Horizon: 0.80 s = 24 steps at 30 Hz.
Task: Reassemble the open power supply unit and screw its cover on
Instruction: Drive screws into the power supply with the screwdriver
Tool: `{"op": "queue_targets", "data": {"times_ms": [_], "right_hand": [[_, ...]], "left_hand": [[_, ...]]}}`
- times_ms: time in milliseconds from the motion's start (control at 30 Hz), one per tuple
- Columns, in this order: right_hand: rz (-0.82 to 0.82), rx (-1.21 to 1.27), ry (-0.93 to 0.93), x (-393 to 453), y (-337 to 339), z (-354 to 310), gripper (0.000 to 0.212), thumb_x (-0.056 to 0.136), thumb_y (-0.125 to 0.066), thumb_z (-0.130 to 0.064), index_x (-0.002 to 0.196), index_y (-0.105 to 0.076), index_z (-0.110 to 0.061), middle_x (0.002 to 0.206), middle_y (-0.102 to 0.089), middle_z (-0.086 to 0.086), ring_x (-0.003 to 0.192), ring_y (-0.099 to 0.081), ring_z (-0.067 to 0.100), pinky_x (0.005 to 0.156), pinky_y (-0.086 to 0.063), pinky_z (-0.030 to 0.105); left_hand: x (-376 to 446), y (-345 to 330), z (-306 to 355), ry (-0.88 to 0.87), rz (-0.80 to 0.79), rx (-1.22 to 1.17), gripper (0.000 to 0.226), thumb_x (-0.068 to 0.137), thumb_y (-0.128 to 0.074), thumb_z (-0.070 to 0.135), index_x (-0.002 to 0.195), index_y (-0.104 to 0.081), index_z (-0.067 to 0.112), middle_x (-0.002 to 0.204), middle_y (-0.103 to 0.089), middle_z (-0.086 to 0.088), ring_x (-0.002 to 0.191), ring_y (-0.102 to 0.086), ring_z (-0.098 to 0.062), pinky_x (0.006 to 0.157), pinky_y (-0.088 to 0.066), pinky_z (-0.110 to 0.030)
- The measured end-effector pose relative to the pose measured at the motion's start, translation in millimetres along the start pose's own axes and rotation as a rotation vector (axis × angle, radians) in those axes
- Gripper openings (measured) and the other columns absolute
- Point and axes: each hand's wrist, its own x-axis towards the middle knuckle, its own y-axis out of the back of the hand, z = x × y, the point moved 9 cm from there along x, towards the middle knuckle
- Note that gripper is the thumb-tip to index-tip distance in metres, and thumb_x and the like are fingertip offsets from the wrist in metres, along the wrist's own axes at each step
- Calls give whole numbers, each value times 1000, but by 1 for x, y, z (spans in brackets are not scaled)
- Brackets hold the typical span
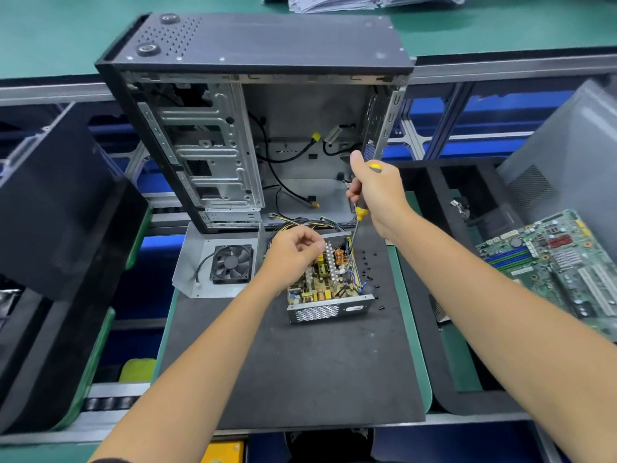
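The open power supply unit [329, 284] sits on a black mat [300, 362], its circuit board and heat sinks exposed. Its grey cover with the fan [220, 262] lies flat to the left. My right hand [375, 192] grips a yellow-handled screwdriver [360, 212] held upright, the tip down inside the far right corner of the unit. My left hand [293, 250] hovers over the unit's far left side with fingers curled; whether it pinches anything is hidden. Several small black screws [369, 262] lie on the mat to the right of the unit.
An empty computer case [253, 128] stands open right behind the unit, cables trailing out. A motherboard [561, 262] lies at the right on a black tray. Dark panels lean at the left. A conveyor frame runs under the mat.
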Motion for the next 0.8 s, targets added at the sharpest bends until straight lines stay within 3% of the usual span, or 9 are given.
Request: {"op": "queue_targets", "data": {"times_ms": [133,267,467,667,800], "right_hand": [[-60,-355,167,-5,3,-8,47,91,-49,-49,60,-30,-18,54,-32,-5,52,-33,13,56,-30,31],[-299,-597,204,-16,-11,11,42,92,-51,-37,62,-35,-12,55,-36,3,49,-48,26,50,-30,28],[-481,-704,206,-29,-29,43,28,92,-53,-27,67,-47,-15,57,-52,0,51,-62,24,47,-37,25],[-545,-711,217,-36,-40,61,22,90,-54,-24,78,-56,-5,65,-59,8,50,-48,16,50,-37,28],[-547,-703,240,-37,-42,62,22,89,-55,-24,78,-56,-5,73,-61,13,56,-44,16,52,-34,29]], "left_hand": [[5,-16,-2,-31,-148,242,10,87,-69,15,79,-66,19,72,-60,5,61,-48,-6,61,-45,-20],[11,-26,-6,-63,-171,330,16,86,-68,17,74,-64,26,66,-60,11,54,-47,3,57,-39,-14],[18,-29,-12,-74,-90,330,23,84,-69,17,68,-59,32,59,-56,12,51,-46,2,51,-36,-10],[13,-28,-8,-147,-58,293,37,83,-64,6,62,-49,33,48,-49,21,47,-41,1,49,-32,-9],[11,-28,-13,-117,-63,261,23,84,-63,6,69,-59,22,52,-46,16,47,-41,1,50,-33,-9]]}}
